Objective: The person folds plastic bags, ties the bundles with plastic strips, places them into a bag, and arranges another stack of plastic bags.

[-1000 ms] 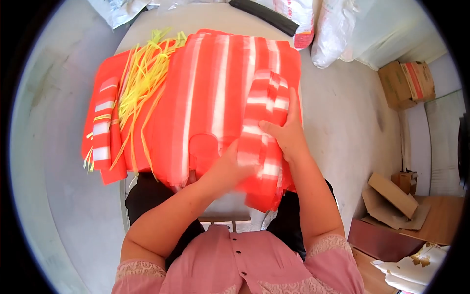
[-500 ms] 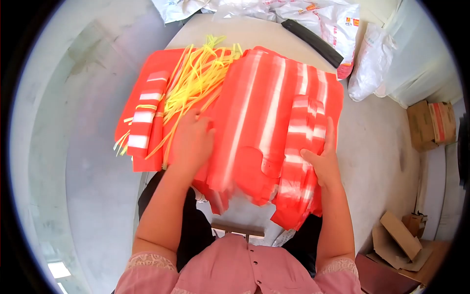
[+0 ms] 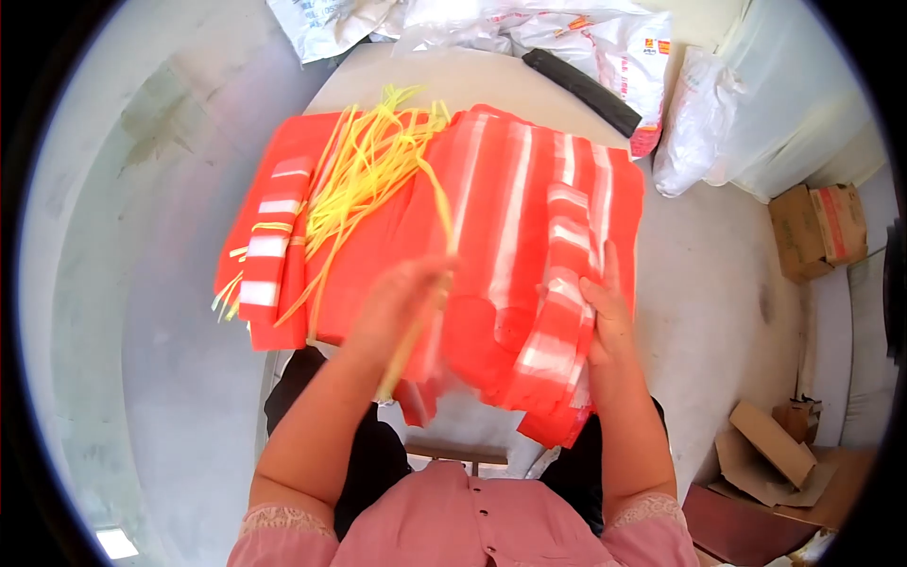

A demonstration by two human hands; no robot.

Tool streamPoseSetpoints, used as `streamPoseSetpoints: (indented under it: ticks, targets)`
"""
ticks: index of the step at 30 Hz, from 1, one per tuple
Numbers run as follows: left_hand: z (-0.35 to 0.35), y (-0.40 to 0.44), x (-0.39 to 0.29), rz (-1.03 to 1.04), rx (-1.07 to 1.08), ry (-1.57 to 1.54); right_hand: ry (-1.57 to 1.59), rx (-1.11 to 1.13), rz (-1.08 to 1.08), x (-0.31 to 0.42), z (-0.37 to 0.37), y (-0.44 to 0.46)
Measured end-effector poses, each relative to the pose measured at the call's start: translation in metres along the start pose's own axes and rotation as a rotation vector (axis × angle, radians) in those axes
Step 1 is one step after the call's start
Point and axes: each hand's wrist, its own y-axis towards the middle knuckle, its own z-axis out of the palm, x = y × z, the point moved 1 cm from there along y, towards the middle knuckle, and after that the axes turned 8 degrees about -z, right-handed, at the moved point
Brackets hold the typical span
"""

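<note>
Between its fingers my left hand (image 3: 404,298) pinches a yellow strip (image 3: 440,203), slightly blurred, above the middle of the red sheets. My right hand (image 3: 609,321) is wrapped round a folded bundle of red and white striped plastic (image 3: 557,317) on the right. Under both hands lies a wide stack of red and white striped sheets (image 3: 501,203). On the left part of the stack is a pile of loose yellow strips (image 3: 368,170). Beside that pile rests a rolled striped bundle (image 3: 267,241) with a yellow strip tied round it.
A black roll (image 3: 581,92) lies at the table's (image 3: 416,76) far edge, near white printed bags (image 3: 624,57). Another white plastic bag (image 3: 696,123) stands to its right. Cardboard boxes (image 3: 818,231) are at the far right, with an opened carton (image 3: 770,458) lower down.
My left hand has come from the yellow pile toward the middle with a strip. The right hand's bundle is now narrower and more tightly gathered. The view has shifted slightly.
</note>
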Motion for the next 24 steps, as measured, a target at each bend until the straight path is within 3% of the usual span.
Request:
streamPoseSetpoints:
  ticks: [1, 4, 6, 9, 12, 13, 16, 20, 24]
  targets:
    - [0.020, 0.002, 0.014, -0.139, 0.128, -0.090, 0.000, 0.019, -0.001, -0.002, 0.003, -0.002]
    - [0.075, 0.005, 0.030, -0.474, 0.362, 0.040, 0.051, 0.119, 0.036, -0.004, 0.011, -0.007]
    - [0.113, -0.003, 0.021, -0.575, 0.150, -0.053, 0.075, 0.152, 0.017, -0.001, 0.010, -0.011]
    - [0.104, 0.013, 0.040, -0.520, 0.401, -0.191, -0.021, 0.115, -0.026, 0.008, -0.003, -0.009]
    - [0.105, 0.019, 0.039, -0.341, 0.453, 0.059, -0.141, 0.011, -0.087, 0.023, -0.003, -0.014]
    - [0.102, 0.025, 0.053, -0.254, 0.268, 0.255, -0.196, -0.012, -0.075, 0.028, -0.002, -0.017]
    - [0.114, 0.028, 0.065, -0.307, 0.228, 0.225, -0.318, -0.035, -0.035, 0.037, -0.006, -0.025]
    - [0.142, 0.026, 0.084, -0.345, -0.110, 0.335, -0.470, 0.061, -0.026, 0.035, -0.026, -0.029]
    - [0.172, 0.020, 0.070, -0.369, -0.065, 0.168, -0.770, 0.277, -0.132, 0.040, -0.046, -0.024]
